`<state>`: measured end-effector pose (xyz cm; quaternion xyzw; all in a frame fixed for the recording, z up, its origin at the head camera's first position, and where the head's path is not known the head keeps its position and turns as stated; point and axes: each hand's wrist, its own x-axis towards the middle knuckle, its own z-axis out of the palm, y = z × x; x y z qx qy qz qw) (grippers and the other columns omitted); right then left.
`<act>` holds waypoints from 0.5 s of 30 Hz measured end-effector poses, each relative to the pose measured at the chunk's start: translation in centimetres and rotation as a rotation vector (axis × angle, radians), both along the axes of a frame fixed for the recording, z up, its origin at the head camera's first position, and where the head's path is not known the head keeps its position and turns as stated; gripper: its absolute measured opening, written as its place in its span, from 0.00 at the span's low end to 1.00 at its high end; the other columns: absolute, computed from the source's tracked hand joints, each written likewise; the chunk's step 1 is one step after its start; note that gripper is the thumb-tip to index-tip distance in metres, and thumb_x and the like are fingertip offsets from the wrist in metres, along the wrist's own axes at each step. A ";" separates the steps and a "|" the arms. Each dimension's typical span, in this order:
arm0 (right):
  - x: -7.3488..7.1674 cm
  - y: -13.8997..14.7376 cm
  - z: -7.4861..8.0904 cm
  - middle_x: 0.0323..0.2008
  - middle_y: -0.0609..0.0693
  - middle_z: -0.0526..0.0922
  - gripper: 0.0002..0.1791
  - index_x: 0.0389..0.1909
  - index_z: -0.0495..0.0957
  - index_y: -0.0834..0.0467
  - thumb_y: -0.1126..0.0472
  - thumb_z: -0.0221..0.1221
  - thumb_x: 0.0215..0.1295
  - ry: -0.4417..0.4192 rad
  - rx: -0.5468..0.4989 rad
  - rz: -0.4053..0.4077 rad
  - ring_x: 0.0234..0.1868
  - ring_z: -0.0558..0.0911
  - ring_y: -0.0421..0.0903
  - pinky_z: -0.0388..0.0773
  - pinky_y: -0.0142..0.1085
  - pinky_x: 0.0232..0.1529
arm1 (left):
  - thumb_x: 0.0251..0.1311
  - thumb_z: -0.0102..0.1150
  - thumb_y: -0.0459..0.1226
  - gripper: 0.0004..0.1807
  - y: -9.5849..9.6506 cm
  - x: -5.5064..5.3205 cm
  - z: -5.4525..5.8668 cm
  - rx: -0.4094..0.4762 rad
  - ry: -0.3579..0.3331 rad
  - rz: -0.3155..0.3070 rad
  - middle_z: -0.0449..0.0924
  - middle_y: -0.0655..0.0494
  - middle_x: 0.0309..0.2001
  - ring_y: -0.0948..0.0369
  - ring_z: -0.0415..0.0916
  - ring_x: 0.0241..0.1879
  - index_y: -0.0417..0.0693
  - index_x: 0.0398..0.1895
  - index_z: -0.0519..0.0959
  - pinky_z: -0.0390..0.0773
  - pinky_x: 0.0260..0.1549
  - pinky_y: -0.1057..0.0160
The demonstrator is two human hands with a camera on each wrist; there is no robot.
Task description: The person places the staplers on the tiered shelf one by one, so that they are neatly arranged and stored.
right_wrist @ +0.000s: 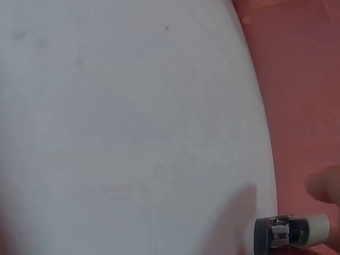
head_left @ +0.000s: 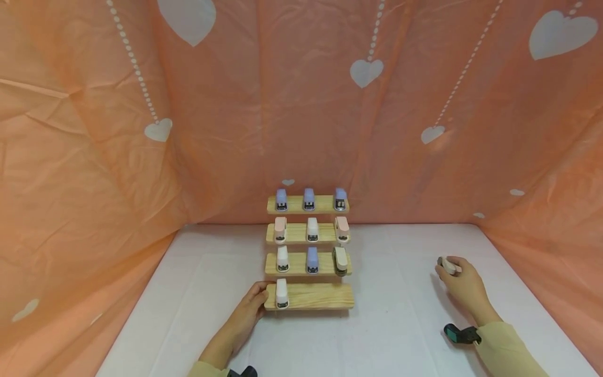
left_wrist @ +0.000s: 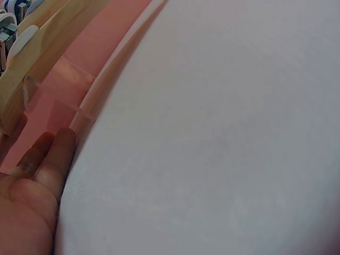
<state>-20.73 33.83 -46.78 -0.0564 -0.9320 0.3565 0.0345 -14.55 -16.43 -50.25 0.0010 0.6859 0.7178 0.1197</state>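
Note:
A tiered wooden display rack (head_left: pixel 320 297) stands mid-table, with mini staplers set along its steps. My left hand (head_left: pixel 248 303) grips the left end of its lowest board, beside a white stapler (head_left: pixel 281 294). In the left wrist view, two fingers (left_wrist: pixel 59 154) of that hand extend below the board, near a clear support piece (left_wrist: pixel 61 98). Out to the right, my right hand (head_left: pixel 464 285) holds a beige stapler (head_left: pixel 448 266) between thumb and fingers. The right wrist view shows this stapler's dark base and metal front (right_wrist: pixel 279 234), with part of the hand at the frame's edge.
On the rack's upper steps are lavender staplers (head_left: pixel 309 200), pink ones (head_left: pixel 280 229), white ones and a beige one (head_left: pixel 341 260) with an olive base. A white cloth (head_left: pixel 391 314) covers the table. Orange curtains (head_left: pixel 306 115) with white hearts enclose the back and sides.

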 end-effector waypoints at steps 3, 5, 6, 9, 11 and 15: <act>0.0 0.0 0.0 0.58 0.76 0.66 0.42 0.66 0.57 0.72 0.39 0.50 0.70 -0.043 -0.024 -0.005 0.53 0.73 0.66 0.77 0.50 0.44 | 0.75 0.38 0.41 0.19 0.0 0.0 0.1 -0.007 -0.006 0.002 0.63 0.44 0.66 0.52 0.59 0.66 0.41 0.62 0.64 0.59 0.66 0.49; 0.0 0.1 0.1 0.60 0.76 0.64 0.43 0.67 0.56 0.71 0.37 0.49 0.69 -0.072 -0.056 -0.011 0.57 0.71 0.68 0.78 0.51 0.46 | 0.75 0.38 0.41 0.19 0.1 0.1 0.2 -0.002 -0.006 0.004 0.62 0.44 0.66 0.51 0.58 0.66 0.41 0.62 0.64 0.57 0.67 0.47; -0.1 0.2 0.0 0.61 0.76 0.63 0.43 0.67 0.56 0.70 0.37 0.49 0.69 -0.082 -0.077 -0.013 0.58 0.70 0.68 0.78 0.50 0.47 | 0.75 0.38 0.41 0.19 0.1 0.1 0.2 -0.003 -0.007 0.002 0.62 0.44 0.66 0.51 0.58 0.66 0.41 0.62 0.64 0.57 0.67 0.47; -0.2 0.4 -0.1 0.63 0.75 0.61 0.45 0.68 0.54 0.69 0.37 0.50 0.68 -0.101 -0.151 -0.010 0.57 0.71 0.64 0.82 0.40 0.41 | 0.75 0.38 0.42 0.19 0.0 0.2 0.0 -0.002 -0.001 -0.003 0.62 0.44 0.66 0.51 0.58 0.67 0.42 0.62 0.64 0.56 0.67 0.47; -0.3 0.5 -0.3 0.64 0.75 0.60 0.45 0.69 0.53 0.69 0.38 0.52 0.68 -0.102 -0.196 -0.005 0.51 0.75 0.58 0.81 0.32 0.35 | 0.75 0.38 0.43 0.19 -0.1 0.2 0.0 -0.008 0.003 -0.007 0.62 0.44 0.66 0.52 0.58 0.66 0.42 0.62 0.64 0.57 0.67 0.48; -0.5 0.7 -0.5 0.65 0.76 0.55 0.46 0.68 0.50 0.70 0.39 0.53 0.68 -0.106 -0.221 0.008 0.42 0.77 0.49 0.80 0.30 0.33 | 0.75 0.37 0.44 0.20 -0.2 0.1 -0.1 -0.014 0.014 -0.021 0.63 0.43 0.65 0.51 0.59 0.66 0.42 0.62 0.64 0.58 0.66 0.49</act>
